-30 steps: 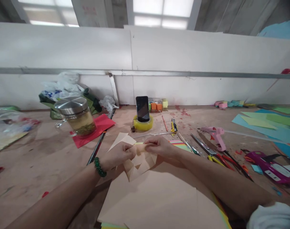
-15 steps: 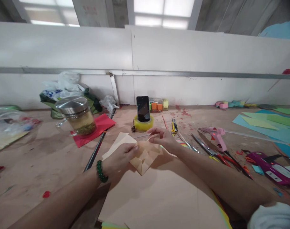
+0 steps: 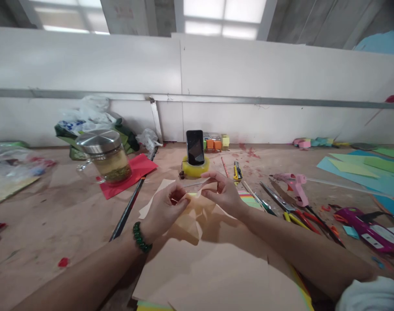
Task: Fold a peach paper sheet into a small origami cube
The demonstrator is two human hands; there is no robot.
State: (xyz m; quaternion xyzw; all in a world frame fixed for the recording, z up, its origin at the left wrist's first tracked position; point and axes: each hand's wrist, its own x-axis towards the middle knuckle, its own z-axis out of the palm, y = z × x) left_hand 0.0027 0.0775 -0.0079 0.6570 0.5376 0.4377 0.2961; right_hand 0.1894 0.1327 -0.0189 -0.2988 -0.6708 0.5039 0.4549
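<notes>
Between my two hands is a folded piece of peach-coloured paper point(image 3: 197, 218), with creases and raised flaps. My left hand point(image 3: 166, 209), with a green bead bracelet point(image 3: 141, 237) at the wrist, pinches its upper left edge between thumb and fingers. My right hand point(image 3: 224, 194) pinches the upper right flap. Under the folded paper lies a stack of large peach sheets point(image 3: 209, 274). Other pale paper pieces point(image 3: 154, 196) stick out beyond my left hand. Parts of the folded paper's far side are hidden by my fingers.
Beyond my hands a phone point(image 3: 195, 147) stands in a yellow tape roll point(image 3: 197, 168). A glass tea mug point(image 3: 107, 157) sits on red paper at left. To the right lie a utility knife point(image 3: 237, 170), scissors point(image 3: 283, 203), a pink glue gun point(image 3: 294, 185) and a purple device point(image 3: 368, 229).
My left hand has moved up to the paper's upper edge, its fingers now curled. The folded paper has tilted and its flaps stand up more. My right hand stays near the same spot.
</notes>
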